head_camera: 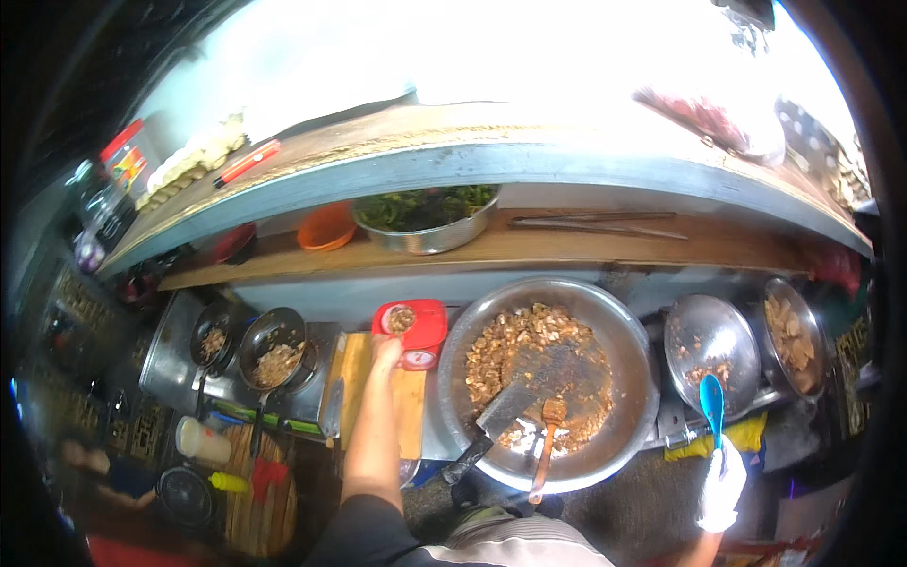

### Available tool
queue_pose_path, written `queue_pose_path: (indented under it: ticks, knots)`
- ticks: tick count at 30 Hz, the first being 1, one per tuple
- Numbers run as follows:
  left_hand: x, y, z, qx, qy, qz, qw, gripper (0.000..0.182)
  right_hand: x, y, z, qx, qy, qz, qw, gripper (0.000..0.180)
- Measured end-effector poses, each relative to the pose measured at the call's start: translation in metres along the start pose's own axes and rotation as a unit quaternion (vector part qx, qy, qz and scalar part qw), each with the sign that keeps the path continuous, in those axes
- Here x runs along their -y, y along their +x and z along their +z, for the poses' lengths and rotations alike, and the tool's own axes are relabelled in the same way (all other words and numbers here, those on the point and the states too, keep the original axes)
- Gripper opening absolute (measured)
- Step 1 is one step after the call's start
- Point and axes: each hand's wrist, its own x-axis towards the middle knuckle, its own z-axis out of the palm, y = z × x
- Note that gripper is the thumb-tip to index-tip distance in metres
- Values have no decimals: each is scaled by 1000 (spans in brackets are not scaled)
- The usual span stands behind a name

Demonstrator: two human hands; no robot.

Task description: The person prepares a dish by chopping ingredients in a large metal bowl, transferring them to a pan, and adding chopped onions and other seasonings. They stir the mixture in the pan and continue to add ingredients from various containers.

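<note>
My left hand [386,352] is at the near edge of a red kitchen scale [430,322], by a small cup of chopped meat [400,320]; whether its fingers grip the cup is unclear. My right hand [721,485], in a white glove, holds a blue spoon [711,402] upright over the near edge of a metal bowl [698,329] with some meat scraps. Between my hands stands a large steel basin [631,397] of chopped meat. A cleaver [506,409] and a wooden spatula [545,453] rest in it, handles over the near rim.
A wooden cutting board [411,418] and knife [333,406] lie left of the basin. Two frying pans [273,351] with meat stand further left. Tongs [602,225] and a pan of greens [432,237] are on the shelf behind. Another metal bowl [815,354] of food stands far right.
</note>
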Motion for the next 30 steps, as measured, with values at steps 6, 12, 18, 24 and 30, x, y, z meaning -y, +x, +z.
queue_pose_path:
  ticks: [6,12,18,24,30]
  knots:
    - [-28,-70,-10,44,-224,-47,972,17,-3,36,34,68,117,-52,989,34]
    - [-46,-177,-153,-58,-341,33,938,17,85,41,52,140,43,-30,989,40]
    - [-50,-149,-391,-500,-16,265,825,18,188,24,87,131,-9,-48,990,40]
    - [-20,-8,-544,-597,427,131,666,27,223,10,165,130,73,-95,984,35]
    - [9,30,-602,-631,486,173,579,31,253,2,167,120,148,31,981,35]
